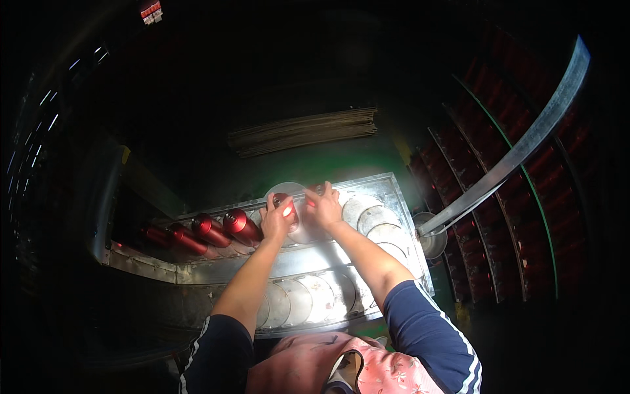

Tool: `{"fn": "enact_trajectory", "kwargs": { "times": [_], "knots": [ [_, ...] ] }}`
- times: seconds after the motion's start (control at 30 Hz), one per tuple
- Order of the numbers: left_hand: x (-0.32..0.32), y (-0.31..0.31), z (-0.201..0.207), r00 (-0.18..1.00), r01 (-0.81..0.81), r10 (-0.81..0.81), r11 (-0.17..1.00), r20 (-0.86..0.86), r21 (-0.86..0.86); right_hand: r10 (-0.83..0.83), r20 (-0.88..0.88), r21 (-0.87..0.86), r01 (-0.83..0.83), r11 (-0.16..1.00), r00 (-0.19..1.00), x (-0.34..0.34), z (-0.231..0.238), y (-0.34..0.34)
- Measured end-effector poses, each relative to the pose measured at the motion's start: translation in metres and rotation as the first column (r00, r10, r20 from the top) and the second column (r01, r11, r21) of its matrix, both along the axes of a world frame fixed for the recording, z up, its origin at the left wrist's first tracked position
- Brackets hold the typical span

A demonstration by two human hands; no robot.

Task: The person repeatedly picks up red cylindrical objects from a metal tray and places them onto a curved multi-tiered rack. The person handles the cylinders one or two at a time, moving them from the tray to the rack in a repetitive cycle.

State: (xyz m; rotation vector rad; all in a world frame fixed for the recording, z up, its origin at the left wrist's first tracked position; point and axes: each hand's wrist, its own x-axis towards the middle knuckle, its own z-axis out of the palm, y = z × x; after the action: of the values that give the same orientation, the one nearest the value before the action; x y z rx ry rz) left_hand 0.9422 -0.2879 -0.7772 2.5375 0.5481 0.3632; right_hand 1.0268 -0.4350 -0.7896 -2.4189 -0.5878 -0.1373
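Note:
A shiny red metal bottle stands on the far lane of a metal conveyor, with my left hand closed around it. Just to its right, my right hand grips a second red bottle, whose far side is partly covered by my fingers. Left of my hands, several more red bottles line the same lane; the nearest red bottle is close to my left hand. Bright light falls on both hands.
The conveyor's overlapping crescent plates curve round at the right end. A metal strip arches up beside it, in front of racks holding dark red items. Flat stacked sheets lie beyond the conveyor. The surroundings are very dark.

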Motion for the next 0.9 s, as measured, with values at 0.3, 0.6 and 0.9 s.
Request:
{"fn": "enact_trajectory", "kwargs": {
  "times": [0.3,0.6,0.9],
  "knots": [
    [-0.043,0.015,0.013,0.986,-0.125,0.109,0.984,0.126,0.125,0.329,-0.144,0.518,-0.212,0.829,0.933,-0.095,0.041,-0.208],
    [-0.059,-0.271,-0.021,0.883,0.416,-0.215,0.771,0.418,-0.482,-0.657,-0.209,0.553,0.642,0.531,0.724,-0.332,0.025,-0.684],
    [0.093,-0.636,0.271,0.283,0.955,-0.68,0.268,0.677,-0.13,-0.812,0.055,0.633,0.609,0.478,0.58,-0.338,0.187,-0.881]
  ]
}}
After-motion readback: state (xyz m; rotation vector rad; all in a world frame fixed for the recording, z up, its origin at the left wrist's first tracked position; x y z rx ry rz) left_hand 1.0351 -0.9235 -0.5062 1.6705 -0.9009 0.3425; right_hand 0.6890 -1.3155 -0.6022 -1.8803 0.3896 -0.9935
